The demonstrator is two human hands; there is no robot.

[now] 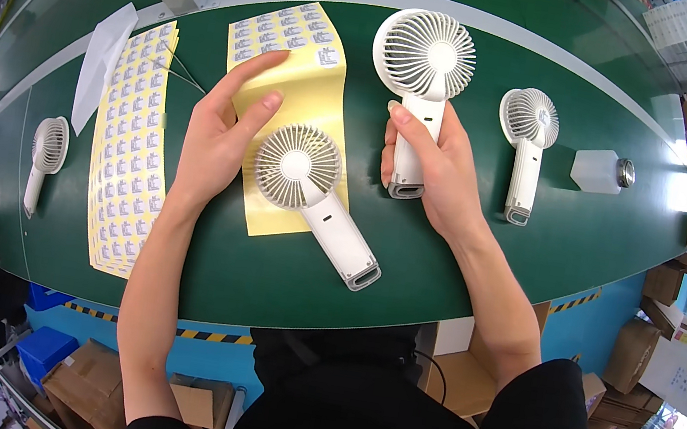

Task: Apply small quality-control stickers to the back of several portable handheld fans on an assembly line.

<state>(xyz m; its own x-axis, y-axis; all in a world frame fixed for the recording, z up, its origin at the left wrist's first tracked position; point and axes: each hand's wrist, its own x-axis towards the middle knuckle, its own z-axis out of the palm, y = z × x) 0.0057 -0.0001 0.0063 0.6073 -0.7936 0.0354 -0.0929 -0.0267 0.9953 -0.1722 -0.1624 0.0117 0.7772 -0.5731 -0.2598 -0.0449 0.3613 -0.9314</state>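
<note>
Near the middle of the frame, the left hand lay spread on a yellow sheet, fingers long and loose, the forefinger reaching up toward the small white-and-grey stickers left in rows at the sheet's upper end. It gripped nothing. Right of it, the right hand was wrapped round the handle of an upright fan, thumb along the front, the round head standing clear above the knuckles.

Between the hands a second fan lay tilted on the lower part of the sheet, head up-left, handle running down-right to a looped end. Most of that sheet was bare, so a good share of its stickers looked used already, though I could not tell whether either fan bore one. Toward the left a longer sheet appeared full, which suggested plenty of work remained.

Further out, a third fan lay at the right and a fourth at the far left, all smooth white plastic with ribbed circular grilles. A pale plastic bottle with a metal cap rested on its side at the right, a white paper strip at the upper left. The bench was matt green with a pale rim.
</note>
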